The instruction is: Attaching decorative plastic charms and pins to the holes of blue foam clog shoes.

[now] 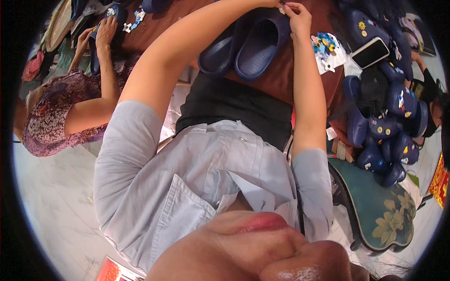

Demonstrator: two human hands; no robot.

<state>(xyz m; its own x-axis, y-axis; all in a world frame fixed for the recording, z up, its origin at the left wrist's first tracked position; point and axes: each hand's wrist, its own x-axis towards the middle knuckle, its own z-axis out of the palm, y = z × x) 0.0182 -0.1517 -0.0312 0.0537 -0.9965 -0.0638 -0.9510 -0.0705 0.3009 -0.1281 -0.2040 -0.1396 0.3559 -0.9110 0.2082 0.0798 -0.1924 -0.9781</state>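
While both hands meet at the dark blue rubber clog (260, 47) on the brown desk (281, 77), the right hand (297, 16) fingers pinch narrowly at its rim; the left hand (272, 3) fingers cannot be told.

Pale grey short-sleeved button shirt (206, 178) with chest pocket, black apron (234, 105).

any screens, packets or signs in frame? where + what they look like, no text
Phone: on the brown table right of the person's right hand, dark rectangular screen, pale edge, lying tilted.
Clear packet of small charms: beside the phone, flat, white, with blue and yellow pieces.
Red and gold printed sheet: at the right rim, partly cut off.
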